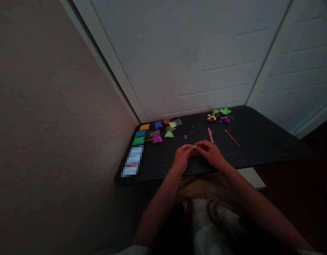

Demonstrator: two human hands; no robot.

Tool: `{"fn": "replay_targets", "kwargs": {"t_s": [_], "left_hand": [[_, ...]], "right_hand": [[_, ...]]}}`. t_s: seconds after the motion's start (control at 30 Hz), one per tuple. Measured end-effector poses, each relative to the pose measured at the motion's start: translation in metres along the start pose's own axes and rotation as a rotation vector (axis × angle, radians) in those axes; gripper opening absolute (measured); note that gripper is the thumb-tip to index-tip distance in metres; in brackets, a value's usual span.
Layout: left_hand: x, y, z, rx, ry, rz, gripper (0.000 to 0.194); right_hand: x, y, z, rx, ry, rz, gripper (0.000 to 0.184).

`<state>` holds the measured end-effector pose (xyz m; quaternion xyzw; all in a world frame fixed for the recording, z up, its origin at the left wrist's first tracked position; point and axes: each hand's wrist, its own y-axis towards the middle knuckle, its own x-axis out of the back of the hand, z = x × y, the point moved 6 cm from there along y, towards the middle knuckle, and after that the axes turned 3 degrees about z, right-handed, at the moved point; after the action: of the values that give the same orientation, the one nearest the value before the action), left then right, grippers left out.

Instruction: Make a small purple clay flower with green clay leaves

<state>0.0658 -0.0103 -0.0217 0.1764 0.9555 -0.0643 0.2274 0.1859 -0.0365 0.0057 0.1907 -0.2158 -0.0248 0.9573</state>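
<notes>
A tiny light-green piece of modelling clay (195,146) shows between my fingertips, above the dark table. My left hand (184,156) is closed in a pinch at its left side. From the right, my right hand (210,153) pinches the same piece with thumb and forefinger. Just beyond the hands lie a small purple clay shape (185,136) with light spots and a tiny red bit (192,134). A pink plastic knife (210,135) is close to my right hand, and a thin pink stick tool (231,138) lies further right.
Bags of coloured clay, among them a magenta one (157,139) and a blue one (158,124), lie at the table's left. A phone, blurred out (133,161), rests by the left edge. Finished-looking clay pieces, including a green clover shape (225,111), sit at the back right, near the white panel (216,81).
</notes>
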Motion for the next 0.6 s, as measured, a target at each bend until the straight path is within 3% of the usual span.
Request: {"fn": "replay_targets", "kwargs": {"t_s": [0.6], "left_hand": [[0.0003, -0.0009, -0.0003, -0.015, 0.002, -0.004, 0.016]], "right_hand": [[0.0016, -0.0008, -0.0001, -0.024, 0.029, -0.013, 0.021]]}}
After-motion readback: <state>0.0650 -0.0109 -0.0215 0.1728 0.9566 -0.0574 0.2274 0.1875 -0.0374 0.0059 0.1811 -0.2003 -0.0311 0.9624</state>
